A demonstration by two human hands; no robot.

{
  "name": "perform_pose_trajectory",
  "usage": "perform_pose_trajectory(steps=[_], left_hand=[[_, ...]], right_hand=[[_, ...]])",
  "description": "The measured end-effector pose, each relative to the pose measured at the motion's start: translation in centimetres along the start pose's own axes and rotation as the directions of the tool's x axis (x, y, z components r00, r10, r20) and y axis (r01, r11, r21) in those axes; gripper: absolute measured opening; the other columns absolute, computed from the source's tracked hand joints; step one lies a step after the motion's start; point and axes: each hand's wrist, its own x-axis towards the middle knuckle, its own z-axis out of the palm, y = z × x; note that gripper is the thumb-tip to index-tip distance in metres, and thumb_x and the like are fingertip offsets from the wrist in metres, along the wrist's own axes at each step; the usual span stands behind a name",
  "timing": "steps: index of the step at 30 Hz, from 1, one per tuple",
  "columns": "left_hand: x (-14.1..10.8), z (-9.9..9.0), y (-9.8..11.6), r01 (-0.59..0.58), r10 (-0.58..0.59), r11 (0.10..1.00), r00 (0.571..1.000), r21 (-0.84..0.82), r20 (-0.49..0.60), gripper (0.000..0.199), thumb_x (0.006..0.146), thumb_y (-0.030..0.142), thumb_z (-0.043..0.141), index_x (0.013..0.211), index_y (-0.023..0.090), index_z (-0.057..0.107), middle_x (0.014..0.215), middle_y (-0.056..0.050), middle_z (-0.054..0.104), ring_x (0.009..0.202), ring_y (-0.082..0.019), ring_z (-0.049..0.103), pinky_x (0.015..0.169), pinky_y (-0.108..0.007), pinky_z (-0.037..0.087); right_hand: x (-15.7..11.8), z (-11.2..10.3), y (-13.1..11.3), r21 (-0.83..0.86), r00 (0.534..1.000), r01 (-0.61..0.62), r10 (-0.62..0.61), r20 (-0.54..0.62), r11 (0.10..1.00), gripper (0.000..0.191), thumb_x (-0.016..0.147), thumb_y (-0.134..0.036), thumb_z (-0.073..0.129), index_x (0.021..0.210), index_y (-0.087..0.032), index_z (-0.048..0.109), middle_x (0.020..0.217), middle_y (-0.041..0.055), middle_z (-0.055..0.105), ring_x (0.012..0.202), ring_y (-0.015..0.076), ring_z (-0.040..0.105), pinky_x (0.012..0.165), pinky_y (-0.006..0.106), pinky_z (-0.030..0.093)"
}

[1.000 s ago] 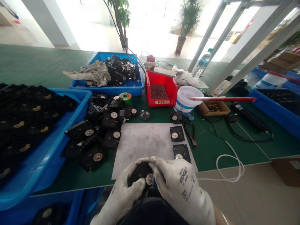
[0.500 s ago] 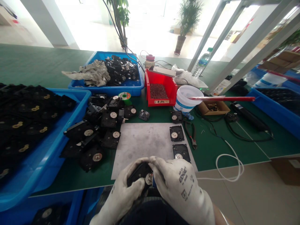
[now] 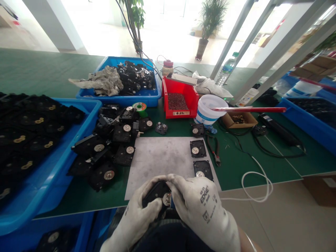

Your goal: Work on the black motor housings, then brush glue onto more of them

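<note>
My left hand (image 3: 138, 206) and right hand (image 3: 199, 210) clasp a black housing (image 3: 156, 190) (light, stiff, I think); I'd hold its edges.

View: drifted slightly, everything sitting a touch higher in frame.
Black part (image 3: 156, 191): slightly higher.
Red rod (image 3: 249, 109): now nearly level, earlier slightly tilted.

Single head-worn camera, facing forward and down, close above the person's own left hand (image 3: 140, 206) and right hand (image 3: 201, 210), both at 6 o'clock. Green workbench mat (image 3: 39, 70) fills the middle distance. Blue crates sit at 9 o'clock (image 3: 78, 101) and 3 o'clock (image 3: 309, 131). Bright floor (image 3: 105, 35) and potted plant (image 3: 211, 21) lie far off at 12 o'clock.
</note>
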Motion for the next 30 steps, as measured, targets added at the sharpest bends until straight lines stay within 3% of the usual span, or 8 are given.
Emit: perform_pose_trajectory(steps=[10, 23, 30], left_hand=[[0.3, -0.5, -0.8, 0.009, -0.009, 1.000, 1.000, 0.016, 0.005, 0.048, 0.084, 0.033, 0.071, 0.130, 0.019, 0.072, 0.133, -0.013, 0.075, 0.130, -0.038, 0.066, 0.116, -0.048, 0.049], [0.5, -0.2, 0.4, -0.022, 0.023, 0.997, 1.000, 0.075, -0.005, 0.045, 0.085, 0.034, 0.072, 0.128, 0.019, 0.074, 0.130, -0.012, 0.077, 0.127, -0.038, 0.068, 0.111, -0.044, 0.054], [0.8, -1.0, -1.3, -0.044, 0.042, 0.999, 0.997, 0.028, 0.059, 0.055, 0.089, 0.048, 0.073, 0.137, 0.020, 0.070, 0.138, -0.014, 0.073, 0.130, -0.040, 0.066, 0.114, -0.048, 0.052]], right_hand=[[0.1, 0.0, 0.1, 0.004, 1.000, -0.007, 0.007, 0.025, 1.000, 0.027, 0.098, -0.017, 0.053, 0.113, -0.020, 0.076, 0.089, 0.0027, 0.084, 0.063, 0.0207, 0.076, 0.056, 0.034, 0.031], [0.1, -0.1, -0.1, -0.013, 1.000, -0.011, 0.012, 0.018, 1.000, 0.025, 0.098, -0.017, 0.054, 0.112, -0.021, 0.075, 0.087, 0.0029, 0.083, 0.060, 0.0202, 0.074, 0.059, 0.032, 0.035], [0.2, -0.3, -0.2, 0.031, 0.997, -0.020, 0.018, 0.071, 0.999, 0.025, 0.098, -0.014, 0.053, 0.112, -0.018, 0.074, 0.094, 0.0067, 0.084, 0.077, 0.0218, 0.080, 0.065, 0.031, 0.041]])
